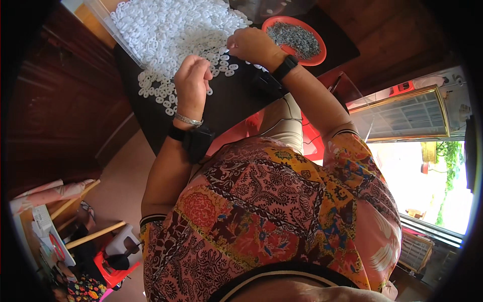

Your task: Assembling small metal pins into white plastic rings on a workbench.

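A big heap of small white oval plastic pieces, each with holes, spills from a clear tray onto the dark table. My left hand is above the near edge of the heap with its fingers curled and pressed together; whatever they hold is hidden. To the right, my right hand is closed in a pinch at the heap's right edge. What it grips is too small to make out. Just beyond my right hand is an orange-red plastic bowl full of small grey metal-looking parts.
The clear tray has its wall along the heap's left side. The dark table ends close to my body. A black device with a cable is below my right wrist. A red stool stands at the lower left.
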